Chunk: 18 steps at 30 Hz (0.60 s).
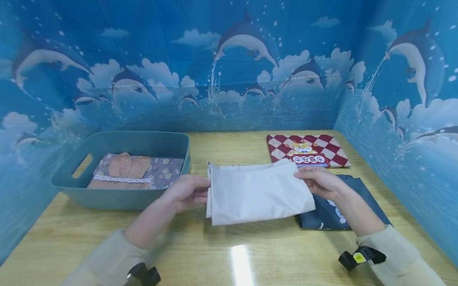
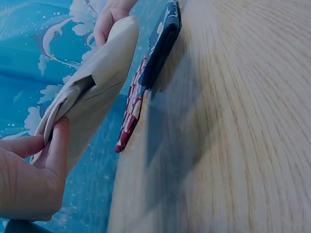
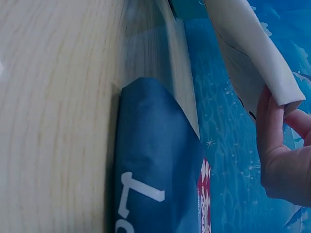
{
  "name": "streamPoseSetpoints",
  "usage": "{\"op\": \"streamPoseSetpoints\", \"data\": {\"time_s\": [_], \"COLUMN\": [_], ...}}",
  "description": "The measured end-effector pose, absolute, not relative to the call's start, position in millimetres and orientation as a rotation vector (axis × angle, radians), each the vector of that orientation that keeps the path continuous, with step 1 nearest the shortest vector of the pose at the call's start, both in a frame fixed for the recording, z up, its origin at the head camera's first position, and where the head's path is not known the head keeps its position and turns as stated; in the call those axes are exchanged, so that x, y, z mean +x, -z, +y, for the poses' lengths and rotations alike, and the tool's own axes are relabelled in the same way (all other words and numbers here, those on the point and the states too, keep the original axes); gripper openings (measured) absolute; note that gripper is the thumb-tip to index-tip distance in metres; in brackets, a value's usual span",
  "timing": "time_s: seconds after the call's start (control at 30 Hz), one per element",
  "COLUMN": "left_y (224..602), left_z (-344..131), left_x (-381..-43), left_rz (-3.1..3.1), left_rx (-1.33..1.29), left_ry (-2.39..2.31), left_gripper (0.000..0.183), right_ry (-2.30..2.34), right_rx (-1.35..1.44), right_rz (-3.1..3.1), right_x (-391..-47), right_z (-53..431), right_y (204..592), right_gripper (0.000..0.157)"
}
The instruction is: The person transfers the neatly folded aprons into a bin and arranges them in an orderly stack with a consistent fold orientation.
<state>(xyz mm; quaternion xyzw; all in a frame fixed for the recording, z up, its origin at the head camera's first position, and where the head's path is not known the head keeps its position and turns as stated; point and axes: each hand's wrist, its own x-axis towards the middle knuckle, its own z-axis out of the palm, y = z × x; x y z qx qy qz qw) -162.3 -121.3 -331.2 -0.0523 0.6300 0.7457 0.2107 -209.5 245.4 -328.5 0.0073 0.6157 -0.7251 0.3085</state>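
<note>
A folded white cloth [image 1: 261, 194], smooth and slightly shiny, is held up above the table between both hands. My left hand [image 1: 187, 190] pinches its left edge, thumb on one side and fingers on the other; several layers show there in the left wrist view [image 2: 73, 99]. On the opposite side, my right hand [image 1: 320, 182] grips the upper right edge, with the fingers partly behind the cloth. Dark printing peeks out along its back upper edge. Below the right forearm lies a folded dark blue cloth [image 1: 359, 186] with white printing, partly covered by the arm.
A blue-green plastic bin [image 1: 118, 198] stands at the left, holding a folded floral cloth [image 1: 162, 171] with an orange dotted, lace-trimmed part. At the back right lies a folded red-and-white checked cloth [image 1: 338, 157] with a cartoon print. Dolphin-printed curtains [image 1: 161, 107] enclose the wooden table [image 1: 193, 254].
</note>
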Motion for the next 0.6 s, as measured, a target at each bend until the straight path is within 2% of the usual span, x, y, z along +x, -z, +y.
{"op": "streamPoseSetpoints", "data": {"time_s": [0.43,0.6], "left_y": [298.9,289.8], "left_z": [-125.9,-135.2], "left_x": [-159.3,-160.8], "left_rz": [1.861,1.864], "left_rx": [-0.003,0.023], "left_ry": [-2.063,-2.062], "left_gripper": [0.034,0.036], "right_ry": [1.976,1.973], "right_rx": [-0.126,-0.118], "right_rz": [1.587,1.639], "right_x": [-211.2,-212.6], "right_z": [244.5,237.6], "right_y": [308.1,299.9], "right_gripper": [0.027,0.024]}}
